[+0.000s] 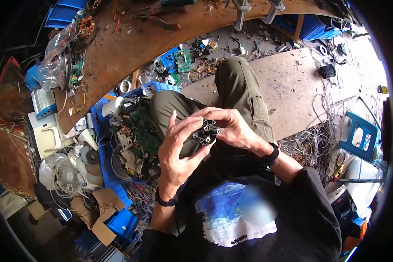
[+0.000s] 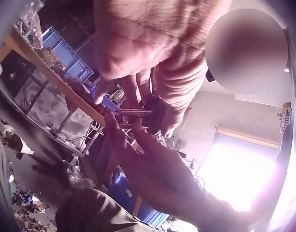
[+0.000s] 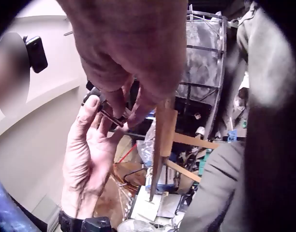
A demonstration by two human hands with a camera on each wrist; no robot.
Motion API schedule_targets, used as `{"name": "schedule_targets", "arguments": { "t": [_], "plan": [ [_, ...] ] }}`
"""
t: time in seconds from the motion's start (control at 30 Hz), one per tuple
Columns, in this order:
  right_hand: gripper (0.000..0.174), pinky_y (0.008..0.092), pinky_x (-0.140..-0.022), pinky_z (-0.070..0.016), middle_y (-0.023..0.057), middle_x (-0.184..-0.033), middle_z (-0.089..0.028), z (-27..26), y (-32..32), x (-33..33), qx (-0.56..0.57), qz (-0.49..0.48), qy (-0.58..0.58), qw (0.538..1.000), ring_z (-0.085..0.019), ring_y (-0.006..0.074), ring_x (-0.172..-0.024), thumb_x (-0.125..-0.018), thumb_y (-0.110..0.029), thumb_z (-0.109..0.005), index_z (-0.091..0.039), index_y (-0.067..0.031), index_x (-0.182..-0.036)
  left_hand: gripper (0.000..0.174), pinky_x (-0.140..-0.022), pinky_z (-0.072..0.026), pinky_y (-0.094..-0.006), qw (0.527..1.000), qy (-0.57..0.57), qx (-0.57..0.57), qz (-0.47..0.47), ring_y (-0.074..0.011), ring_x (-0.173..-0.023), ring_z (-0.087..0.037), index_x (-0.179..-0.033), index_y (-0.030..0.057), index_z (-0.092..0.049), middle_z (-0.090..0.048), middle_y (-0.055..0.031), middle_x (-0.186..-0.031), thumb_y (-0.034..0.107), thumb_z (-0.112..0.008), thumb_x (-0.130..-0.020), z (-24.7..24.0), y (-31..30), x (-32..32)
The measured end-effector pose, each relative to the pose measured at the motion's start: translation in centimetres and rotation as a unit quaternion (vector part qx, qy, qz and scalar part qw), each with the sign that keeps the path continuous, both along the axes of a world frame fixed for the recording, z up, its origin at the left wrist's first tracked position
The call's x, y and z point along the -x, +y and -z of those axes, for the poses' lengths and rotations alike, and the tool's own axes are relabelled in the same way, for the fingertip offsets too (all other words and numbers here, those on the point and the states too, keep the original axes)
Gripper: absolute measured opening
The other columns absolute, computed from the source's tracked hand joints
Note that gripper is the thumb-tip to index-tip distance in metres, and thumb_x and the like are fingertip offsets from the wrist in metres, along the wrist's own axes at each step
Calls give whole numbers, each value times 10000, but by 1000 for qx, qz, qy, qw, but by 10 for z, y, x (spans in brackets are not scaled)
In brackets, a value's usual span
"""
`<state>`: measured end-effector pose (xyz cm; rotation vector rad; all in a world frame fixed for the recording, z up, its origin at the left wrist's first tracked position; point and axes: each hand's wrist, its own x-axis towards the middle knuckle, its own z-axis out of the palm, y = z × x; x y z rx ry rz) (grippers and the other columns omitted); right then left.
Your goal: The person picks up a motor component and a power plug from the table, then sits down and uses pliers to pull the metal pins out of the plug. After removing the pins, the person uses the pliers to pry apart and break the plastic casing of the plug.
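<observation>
Between both hands, above the lap, is a black plastic part [image 1: 206, 132] with several round, light-ringed posts facing the head camera. My left hand [image 1: 175, 155] grips it from the left, fingers along the top and thumb underneath. From the other side my right hand [image 1: 236, 130] pinches its edge between fingers and thumb. In the left wrist view the dark part [image 2: 155, 115] shows beneath the left palm, close to the right hand's fingertips. The right wrist view shows the left thumb lying against it, with the right fingers covering much of the rest.
A wooden bench [image 1: 131, 52] curves across the upper left, pliers on top. To the left stand a blue crate [image 1: 101, 150] of circuit boards and several fan parts [image 1: 70, 174]. Tangled cables [image 1: 308, 146] and a blue stool [image 1: 360, 135] lie right, beside a wooden board [image 1: 288, 87].
</observation>
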<state>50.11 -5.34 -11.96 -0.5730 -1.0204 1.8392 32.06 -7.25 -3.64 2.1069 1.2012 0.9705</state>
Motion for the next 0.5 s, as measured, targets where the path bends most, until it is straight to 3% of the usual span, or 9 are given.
{"name": "schedule_targets", "arguments": {
  "t": [0.07,0.17,0.2,0.33,0.5],
  "plan": [
    [272,285,-952,-516,82,-1214,-661,0,6,5,-63,-13,-26,998,-610,118,-1094,-916,55,-672,-685,52,-1187,637,-1167,-349,-606,1000,8,-6,-3,-285,-1168,-665,-1273,49,-622,-693,-107,-1228,-39,-865,-691,-3,-1,2],
    [289,277,-940,-520,82,-1202,-663,-2,8,9,-47,-30,13,998,-612,113,-1087,-908,59,-680,-682,52,-1197,623,-1165,-354,-606,1000,14,-19,-10,-282,-1161,-668,-1256,48,-634,-697,-102,-1215,-39,-866,-684,-5,-2,5],
    [278,330,-939,-526,116,-1183,-711,-7,8,12,-18,-17,-2,1000,-654,176,-1094,-861,11,-715,-720,33,-1138,619,-1164,-355,-607,1000,13,-24,-15,-280,-1158,-669,-1250,47,-639,-700,-100,-1209,-40,-866,-681,-5,-2,6],
    [260,316,-919,-531,112,-1176,-708,-10,8,14,6,-31,14,999,-649,154,-1074,-875,30,-700,-715,41,-1135,620,-1159,-366,-610,1000,11,-23,-15,-286,-1147,-671,-1248,50,-638,-701,-109,-1198,-42,-867,-680,-8,-3,8],
    [232,299,-895,-529,96,-1121,-696,-13,9,10,-54,-27,-33,998,-631,132,-1027,-905,19,-700,-707,47,-1136,643,-1144,-395,-604,996,-54,14,-64,-292,-1138,-664,-1244,58,-638,-688,-127,-1205,-41,-892,-662,-1,-7,10]
  ]
}}
